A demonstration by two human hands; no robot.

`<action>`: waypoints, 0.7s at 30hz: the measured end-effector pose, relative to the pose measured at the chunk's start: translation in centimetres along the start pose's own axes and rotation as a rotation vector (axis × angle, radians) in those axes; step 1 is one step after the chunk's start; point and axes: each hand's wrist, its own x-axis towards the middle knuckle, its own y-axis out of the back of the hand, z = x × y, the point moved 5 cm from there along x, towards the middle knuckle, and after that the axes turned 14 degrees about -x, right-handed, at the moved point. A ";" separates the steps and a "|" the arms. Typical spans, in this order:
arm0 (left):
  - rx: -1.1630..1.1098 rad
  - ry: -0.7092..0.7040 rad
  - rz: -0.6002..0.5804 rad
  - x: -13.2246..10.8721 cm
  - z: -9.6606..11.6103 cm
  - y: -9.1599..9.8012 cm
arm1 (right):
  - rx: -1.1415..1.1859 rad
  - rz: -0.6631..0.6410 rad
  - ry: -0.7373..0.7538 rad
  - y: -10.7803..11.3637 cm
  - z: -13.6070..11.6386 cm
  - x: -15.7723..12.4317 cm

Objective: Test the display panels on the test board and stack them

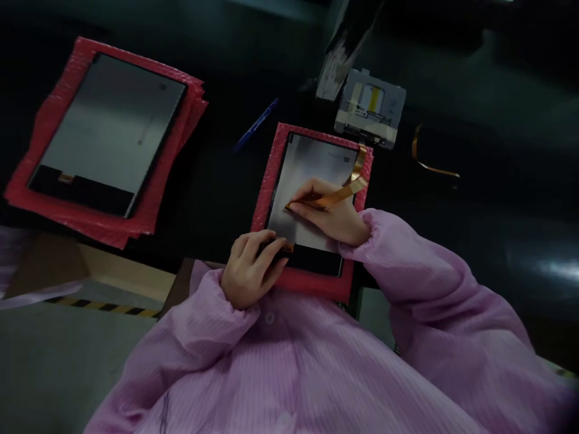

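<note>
In front of me an LCD panel (316, 164) lies with its silvery back up on a red bubble-wrap sheet (312, 286). My right hand (332, 212) pinches the end of an orange flat flex cable (346, 191) over the panel's middle. That cable runs up past the panel's right edge to a grey device with tape across it (371, 108). My left hand (252, 265) rests on the panel's lower left corner, fingers bent and apart, beside a small orange connector tab (288, 247). Whether its fingertips grip the tab is hidden.
To the left, another LCD panel (113, 126) lies on a stack of red bubble-wrap sheets (181, 129). A blue pen (257, 125) is on the dark table between the panels. Farther right lies a loose orange flex strip (434, 169). An open cardboard box (126, 271) stands below the table's edge.
</note>
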 end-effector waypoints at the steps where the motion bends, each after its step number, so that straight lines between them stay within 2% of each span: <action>1: 0.010 -0.023 0.019 -0.2 -0.2 -0.2 | -0.003 0.012 0.010 0.1 -0.2 -0.2; 3: 0.015 -0.089 0.048 -0.4 -0.5 -0.5 | 0.005 0.033 0.011 0.1 -0.4 -0.6; 6: 0.018 -0.157 0.073 -0.7 -0.7 -0.6 | 0.015 -0.008 -0.005 -0.2 -0.6 -1.4; 12: -0.007 -0.115 0.059 -0.5 -0.7 -0.5 | -0.101 -0.079 0.045 -0.7 -1.1 -2.6; 15: -0.014 -0.111 0.068 -0.3 -0.6 -0.5 | -0.173 -0.080 0.012 -0.7 -1.1 -3.0; 18: -0.001 -0.187 0.128 -0.5 -0.5 -0.4 | -0.279 -0.081 -0.021 -0.8 -1.1 -3.5; 21: 0.066 -0.324 0.220 -1.1 -0.4 -0.4 | -0.331 -0.072 0.061 -1.1 -1.7 -4.1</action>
